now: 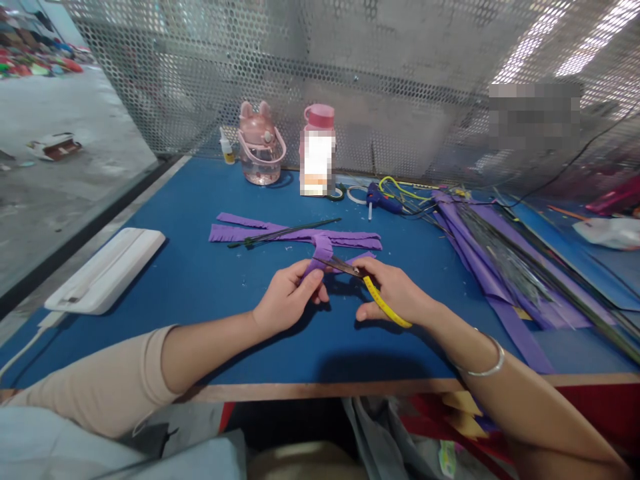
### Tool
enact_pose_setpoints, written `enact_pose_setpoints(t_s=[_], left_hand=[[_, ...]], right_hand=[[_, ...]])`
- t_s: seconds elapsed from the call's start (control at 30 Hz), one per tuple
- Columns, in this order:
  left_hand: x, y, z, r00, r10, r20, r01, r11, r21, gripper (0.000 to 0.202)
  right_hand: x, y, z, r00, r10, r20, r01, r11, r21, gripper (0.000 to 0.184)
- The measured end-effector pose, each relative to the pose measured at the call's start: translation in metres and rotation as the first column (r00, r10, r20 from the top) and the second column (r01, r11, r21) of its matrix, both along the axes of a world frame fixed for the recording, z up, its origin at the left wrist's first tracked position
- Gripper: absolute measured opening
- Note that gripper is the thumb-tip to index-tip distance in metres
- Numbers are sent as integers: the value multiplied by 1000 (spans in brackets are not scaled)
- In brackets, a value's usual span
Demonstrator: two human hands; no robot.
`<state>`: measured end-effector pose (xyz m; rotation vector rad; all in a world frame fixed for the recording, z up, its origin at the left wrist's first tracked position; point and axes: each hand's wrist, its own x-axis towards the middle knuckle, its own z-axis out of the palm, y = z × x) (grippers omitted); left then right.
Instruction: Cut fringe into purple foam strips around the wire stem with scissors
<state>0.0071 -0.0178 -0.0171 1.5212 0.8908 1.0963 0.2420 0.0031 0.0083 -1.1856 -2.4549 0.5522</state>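
Note:
My left hand (287,298) pinches the end of a purple fringed paper strip (320,250) just above the blue table (200,280). My right hand (397,293) grips yellow-handled scissors (367,287), whose blades point left into the strip close to my left fingers. More fringed purple strips (280,233) lie flat behind my hands, with thin dark wire stems (285,233) laid across them.
A white flat device (107,270) lies at the left edge. Two pink bottles (260,143) (319,150) stand by the mesh wall, a blue glue gun (380,198) beside them. Purple paper sheets and wire bundles (500,260) fill the right side.

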Motion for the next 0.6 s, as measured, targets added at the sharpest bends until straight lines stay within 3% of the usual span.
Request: enact_pose_setpoints(t_s=[0.13, 0.33, 0.6], left_hand=[[1, 0, -1, 999, -27, 22, 28, 1000, -15, 29], [-1, -1, 2, 993, -77, -86, 81, 996, 35, 32], [-2, -1, 0, 991, -75, -111, 82, 995, 55, 34]], right_hand=[[0, -2, -2, 999, 19, 26, -19, 1000, 1, 85], [-2, -3, -5, 998, 62, 5, -62, 997, 45, 83], [-6, -4, -4, 997, 27, -72, -26, 1000, 9, 42]])
